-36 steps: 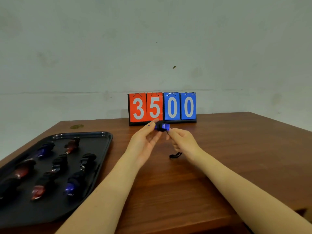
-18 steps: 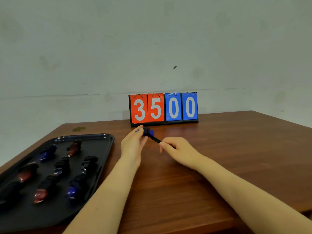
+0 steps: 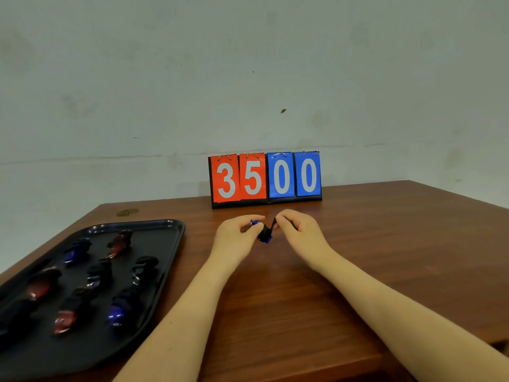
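A small blue gadget [image 3: 266, 239] wound in black cord [image 3: 273, 224] sits between the hands, just above the counter [image 3: 358, 244]. The left hand [image 3: 234, 238] pinches its blue end, and the right hand [image 3: 301, 234] pinches the cord's free end. It looks light and hard-shelled, and the cord looks soft and limp. It is best gripped by the body, with the cord held close to the wrap. Similar wrapped pieces [image 3: 118, 244] lie in the black tray [image 3: 176, 235] left of the left hand.

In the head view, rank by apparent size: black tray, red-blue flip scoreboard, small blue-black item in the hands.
1. black rectangular tray, though nearness to the camera enlarges it
2. red-and-blue flip scoreboard
3. small blue-and-black item
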